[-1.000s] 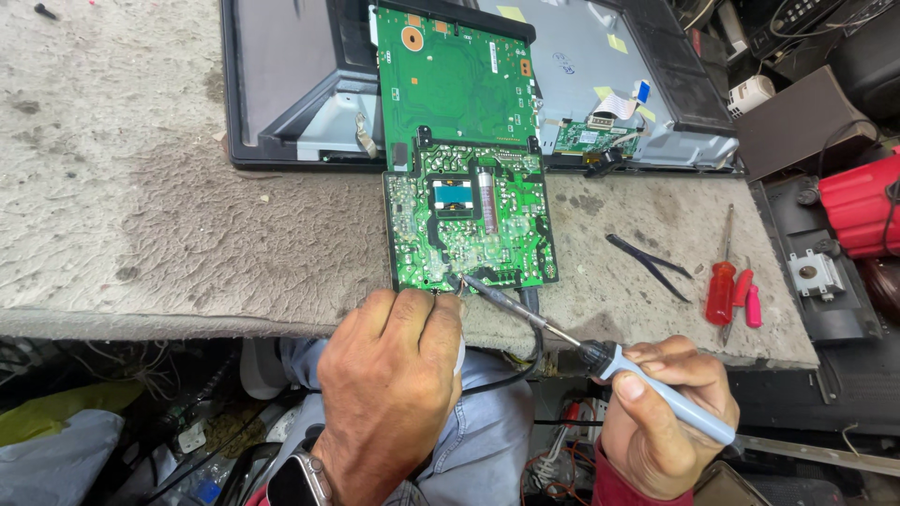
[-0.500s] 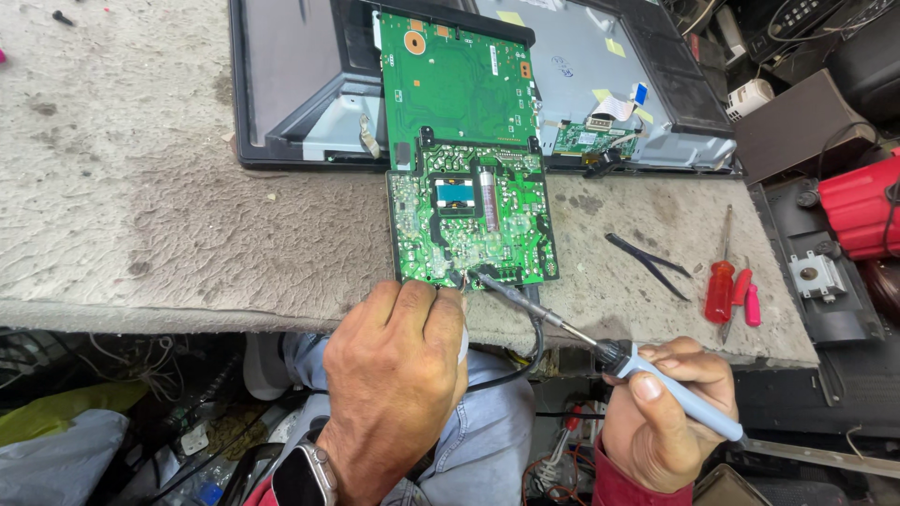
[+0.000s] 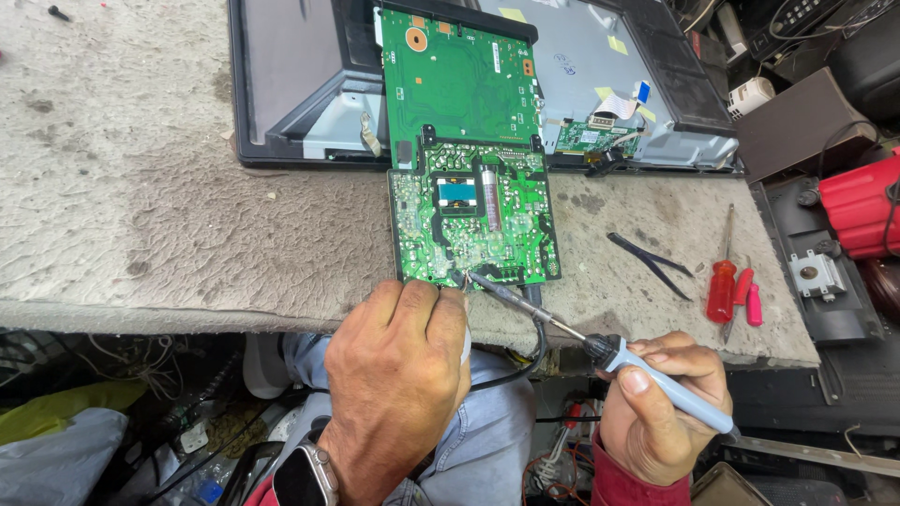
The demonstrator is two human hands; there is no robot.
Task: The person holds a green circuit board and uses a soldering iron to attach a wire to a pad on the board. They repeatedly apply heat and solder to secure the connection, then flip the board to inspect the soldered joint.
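Worn grey bench point(image 3: 141, 215), cluttered shop; R hand point(image 3: 656, 412) grips soldering iron point(image 3: 600, 351), L hand point(image 3: 398, 375) clenched at board point(image 3: 473, 220).

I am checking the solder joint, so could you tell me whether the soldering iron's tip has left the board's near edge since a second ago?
No. The soldering iron tip stays at the near edge of the green circuit board.

Glossy green circuit board point(image 3: 473, 225) on rough, matt grey bench covering point(image 3: 187, 234).

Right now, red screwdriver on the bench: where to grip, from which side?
Probably the red handle of the red screwdriver, from above. It lies flat, shaft pointing away, with a pink-handled tool close on its right and tweezers to its left.
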